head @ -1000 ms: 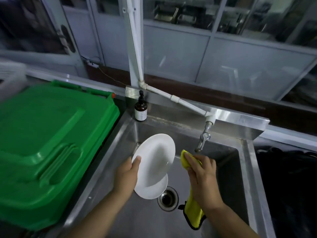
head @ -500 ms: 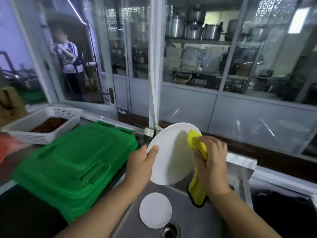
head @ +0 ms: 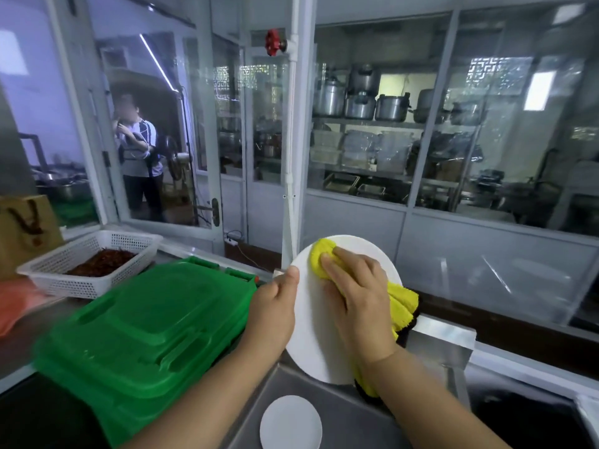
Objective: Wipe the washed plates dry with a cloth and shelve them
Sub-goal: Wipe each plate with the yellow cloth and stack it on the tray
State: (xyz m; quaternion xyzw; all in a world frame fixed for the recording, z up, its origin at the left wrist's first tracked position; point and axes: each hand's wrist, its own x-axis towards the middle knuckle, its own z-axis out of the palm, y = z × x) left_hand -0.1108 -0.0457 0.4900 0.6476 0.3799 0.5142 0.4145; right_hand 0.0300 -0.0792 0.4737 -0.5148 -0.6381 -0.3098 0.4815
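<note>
Two white plates showed from the head camera, both round, smooth and glossy. The larger plate point(head: 312, 322) was held up on edge above the steel sink point(head: 337, 416), its face turned toward the person. The smaller plate point(head: 290, 422) lay flat on the dull grey bottom of the sink, directly below the raised one.

The left hand point(head: 274, 314) gripped the larger plate by its left rim, thumb hooked over the front face and the fingers hidden behind it. The right hand point(head: 355, 296) lay on the plate's face with its fingers fairly straight, pressing a yellow cloth point(head: 319, 256) flat against the upper part of the plate. The cloth looked thick and fuzzy, with a dark border; its loose folds bunched out past the plate's right rim and more of it hung down under the wrist.

Left of the sink sat a green plastic bin point(head: 152, 332) with a moulded, ridged lid, its surface shiny. Behind it stood a white perforated plastic basket point(head: 94, 254), rectangular, holding something dark red and stringy. A brown paper bag point(head: 26, 228) stood at the far left.

Beyond the counter ran glass partitions in pale frames, with a white pipe point(head: 290, 157) rising up and a red valve wheel point(head: 274, 42) near its top. Through the glass, metal pots point(head: 359, 95) stood on shelving, and another person point(head: 139, 153) stood in the doorway to the left.
</note>
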